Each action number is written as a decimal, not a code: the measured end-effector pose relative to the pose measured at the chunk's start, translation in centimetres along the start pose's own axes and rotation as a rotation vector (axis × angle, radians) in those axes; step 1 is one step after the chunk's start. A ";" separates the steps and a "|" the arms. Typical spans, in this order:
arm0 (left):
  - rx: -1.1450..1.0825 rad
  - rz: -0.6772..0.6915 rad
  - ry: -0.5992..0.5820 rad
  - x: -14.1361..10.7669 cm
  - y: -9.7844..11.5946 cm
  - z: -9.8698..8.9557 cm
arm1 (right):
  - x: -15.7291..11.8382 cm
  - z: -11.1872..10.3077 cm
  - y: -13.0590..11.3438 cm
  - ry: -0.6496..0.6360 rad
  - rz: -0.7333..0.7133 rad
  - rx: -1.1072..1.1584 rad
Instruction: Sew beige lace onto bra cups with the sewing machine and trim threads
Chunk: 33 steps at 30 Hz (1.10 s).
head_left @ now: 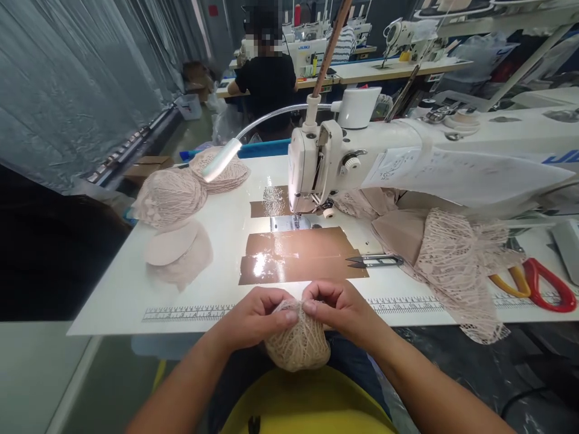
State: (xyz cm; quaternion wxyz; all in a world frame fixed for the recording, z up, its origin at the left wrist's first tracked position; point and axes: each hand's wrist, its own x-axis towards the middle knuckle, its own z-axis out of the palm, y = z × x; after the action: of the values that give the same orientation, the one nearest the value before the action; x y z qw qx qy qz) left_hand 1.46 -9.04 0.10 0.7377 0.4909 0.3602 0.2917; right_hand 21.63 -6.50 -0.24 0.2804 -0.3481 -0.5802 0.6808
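A beige lace cup (298, 346) hangs at the table's front edge, pinched at its top between both hands. My left hand (265, 313) is closed on the lace from the left, thumb and fingers pressed together. From the right, my right hand (332, 306) grips the same edge, its fingertips close to the left ones. Behind the hands lies brown tape (298, 253) on the white table (226, 241), in front of the sewing machine's needle area (297, 222). Small black thread snips (375, 261) rest at the tape's right end.
Stacked lace cups (169, 196) and smooth beige pieces (178, 247) lie at the left. The sewing machine (312, 163) stands behind the tape. Joined lace pieces (452, 247) and red-handled scissors (549, 286) are at the right. A ruler strip (187, 313) runs along the front. A person (266, 78) sits beyond.
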 end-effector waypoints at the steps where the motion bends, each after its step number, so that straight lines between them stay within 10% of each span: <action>1: 0.011 -0.003 0.011 0.2 0.1 0.0 | 0.1 -0.1 0.0 -0.009 0.019 0.027; 26: 0.292 0.057 0.176 1.8 0.4 1.0 | 0.7 -1.7 -1.5 -0.051 -0.060 -0.221; 33: 0.047 -0.039 0.042 1.5 0.8 0.8 | 0.6 -1.9 -1.5 -0.015 -0.078 -0.136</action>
State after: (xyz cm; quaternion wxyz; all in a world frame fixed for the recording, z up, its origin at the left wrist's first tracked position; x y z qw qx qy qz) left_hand 2.92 -7.96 0.73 0.7238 0.4948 0.3916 0.2790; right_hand 22.75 -4.61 0.98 0.2781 -0.3385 -0.6401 0.6311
